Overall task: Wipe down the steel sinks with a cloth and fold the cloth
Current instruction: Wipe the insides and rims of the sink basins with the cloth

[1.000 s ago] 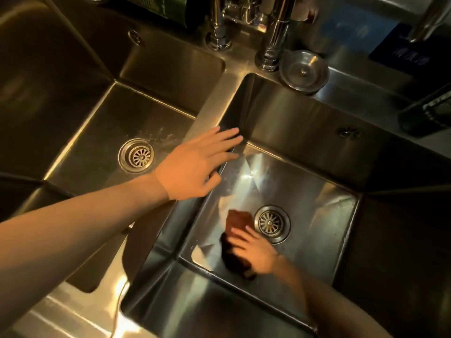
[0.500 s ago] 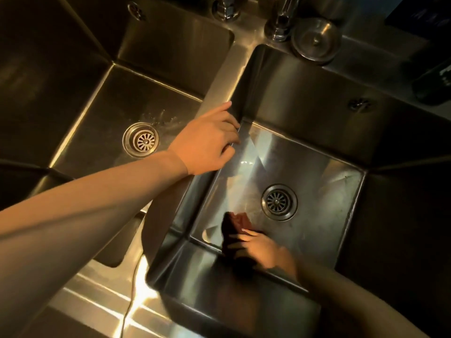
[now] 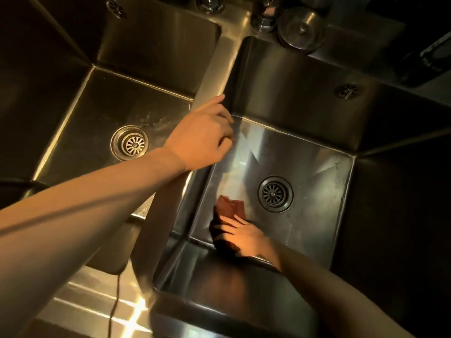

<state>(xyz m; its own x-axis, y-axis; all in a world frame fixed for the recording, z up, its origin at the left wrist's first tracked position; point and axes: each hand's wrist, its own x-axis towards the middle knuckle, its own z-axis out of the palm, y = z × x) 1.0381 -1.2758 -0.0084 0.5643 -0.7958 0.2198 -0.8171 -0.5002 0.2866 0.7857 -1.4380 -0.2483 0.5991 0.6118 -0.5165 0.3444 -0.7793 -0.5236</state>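
Note:
Two steel sinks lie side by side: the left sink (image 3: 97, 106) and the right sink (image 3: 317, 179), split by a steel divider (image 3: 217, 69). A dark red-brown cloth (image 3: 229, 207) lies on the right sink's floor near the front left corner, just left of its drain (image 3: 275, 193). My right hand (image 3: 244, 236) presses on the cloth with spread, straight fingers and covers its near part. My left hand (image 3: 202, 140) rests on the divider, its fingers curled over the edge into the right sink and the index finger pointing along the ridge.
The left sink has its own drain (image 3: 130, 143). Tap bases (image 3: 262, 15) and a round steel lid (image 3: 301, 30) stand on the back ledge. A dark object (image 3: 429, 59) sits at the back right. A thin cord (image 3: 114, 301) runs over the front counter.
My left hand went from flat and spread over the divider to curled over its edge. My right hand slid the cloth toward the sink's front left corner. The view tilted down.

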